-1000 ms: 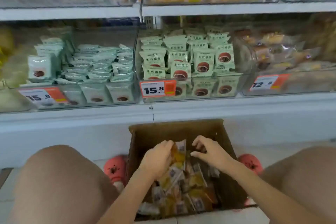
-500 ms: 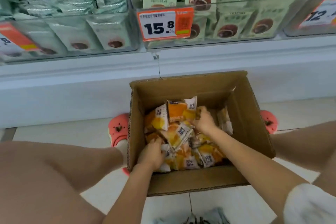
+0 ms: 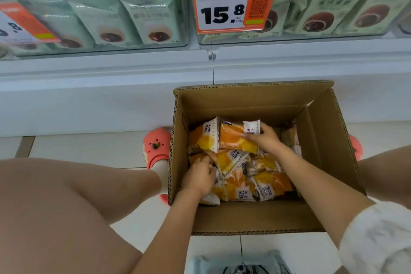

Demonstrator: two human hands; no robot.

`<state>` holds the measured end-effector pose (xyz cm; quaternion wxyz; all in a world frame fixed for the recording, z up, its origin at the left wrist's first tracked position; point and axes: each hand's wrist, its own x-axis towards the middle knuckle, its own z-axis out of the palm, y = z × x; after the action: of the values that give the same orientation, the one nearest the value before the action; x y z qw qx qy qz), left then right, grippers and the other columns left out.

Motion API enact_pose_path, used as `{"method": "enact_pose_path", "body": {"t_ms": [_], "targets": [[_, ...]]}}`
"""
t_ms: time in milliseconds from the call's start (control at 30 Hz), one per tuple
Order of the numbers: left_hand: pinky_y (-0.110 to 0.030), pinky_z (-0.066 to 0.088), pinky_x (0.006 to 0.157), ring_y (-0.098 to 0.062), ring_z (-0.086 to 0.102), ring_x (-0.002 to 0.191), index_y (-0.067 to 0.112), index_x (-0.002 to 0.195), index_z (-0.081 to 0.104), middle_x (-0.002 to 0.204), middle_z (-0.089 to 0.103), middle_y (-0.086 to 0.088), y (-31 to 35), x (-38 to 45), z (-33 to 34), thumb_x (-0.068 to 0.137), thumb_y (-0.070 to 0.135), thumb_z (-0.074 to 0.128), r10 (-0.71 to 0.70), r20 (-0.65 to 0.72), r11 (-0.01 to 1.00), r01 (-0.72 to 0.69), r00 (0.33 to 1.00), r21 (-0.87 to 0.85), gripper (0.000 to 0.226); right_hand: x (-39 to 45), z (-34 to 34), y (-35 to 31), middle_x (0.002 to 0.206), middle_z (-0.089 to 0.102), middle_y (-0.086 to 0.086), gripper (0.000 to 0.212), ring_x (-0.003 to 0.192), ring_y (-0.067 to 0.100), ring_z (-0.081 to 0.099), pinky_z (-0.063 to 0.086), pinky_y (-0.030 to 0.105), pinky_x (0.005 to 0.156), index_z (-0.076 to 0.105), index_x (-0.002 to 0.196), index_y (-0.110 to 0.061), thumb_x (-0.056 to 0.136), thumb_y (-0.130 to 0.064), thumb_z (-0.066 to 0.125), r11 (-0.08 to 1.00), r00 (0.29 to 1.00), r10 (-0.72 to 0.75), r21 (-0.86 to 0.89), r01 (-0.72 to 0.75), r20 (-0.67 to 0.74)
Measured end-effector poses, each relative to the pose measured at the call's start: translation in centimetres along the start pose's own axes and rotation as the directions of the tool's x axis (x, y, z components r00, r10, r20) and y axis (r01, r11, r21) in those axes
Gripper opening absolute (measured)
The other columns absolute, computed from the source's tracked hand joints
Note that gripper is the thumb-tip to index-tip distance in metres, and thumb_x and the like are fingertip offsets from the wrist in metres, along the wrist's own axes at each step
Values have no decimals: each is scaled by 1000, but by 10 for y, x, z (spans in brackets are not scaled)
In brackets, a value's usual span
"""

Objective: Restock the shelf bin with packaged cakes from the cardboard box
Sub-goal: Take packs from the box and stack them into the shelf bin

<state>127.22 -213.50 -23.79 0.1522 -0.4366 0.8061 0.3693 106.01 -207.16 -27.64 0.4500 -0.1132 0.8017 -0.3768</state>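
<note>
An open cardboard box (image 3: 251, 218) stands on the floor between my knees, holding several orange-and-white packaged cakes (image 3: 240, 187). My right hand (image 3: 265, 138) is deep in the box and grips one orange cake packet (image 3: 233, 138) at the far side. My left hand (image 3: 199, 176) is at the box's left side, fingers curled round cake packets there. Above, a clear shelf bin (image 3: 311, 35) with green packets carries a 15.8 price tag (image 3: 233, 6).
A second clear bin (image 3: 95, 44) of pale green packets sits to the left on the white shelf (image 3: 111, 66). My bare knees flank the box. Pink clogs (image 3: 155, 147) stand on the tiled floor on each side of the box. Grey fabric lies at the bottom edge.
The view has dropped from the shelves to the box. Both hands went deeper among the cakes; the right one now holds an orange packet at the far side.
</note>
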Motion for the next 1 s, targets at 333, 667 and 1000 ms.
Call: {"method": "enact_pose_path", "body": {"t_ms": [333, 667, 1000], "targets": [[-33, 48, 84, -17, 59, 97, 23, 110, 54, 105, 63, -2, 38, -2, -19, 98, 49, 39, -159, -137, 646, -2, 978, -764, 33, -78, -31, -17, 116, 64, 6, 64, 103, 23, 65, 53, 43, 91, 47, 129, -22, 72, -28, 74, 981, 954, -56, 194, -2, 295], [-32, 46, 68, -21, 55, 74, 17, 86, 58, 74, 56, -2, 73, -26, -10, 103, 38, 25, -186, -326, 584, -163, 927, -796, 42, -125, -22, -21, 89, 70, 5, 42, 83, 18, 67, 54, 34, 80, 61, 94, -26, 96, -55, 30, 943, 1000, -11, 331, 19, -27], [-14, 48, 61, 0, 62, 69, 30, 97, 67, 85, 70, -1, 100, -48, -56, 104, 34, 21, -15, -563, 616, -436, 826, -657, 47, -156, -47, -50, 101, 72, 1, 38, 90, 17, 68, 55, 34, 77, 65, 113, -34, 98, -49, 33, 837, 982, -178, 516, 181, -57]]}}
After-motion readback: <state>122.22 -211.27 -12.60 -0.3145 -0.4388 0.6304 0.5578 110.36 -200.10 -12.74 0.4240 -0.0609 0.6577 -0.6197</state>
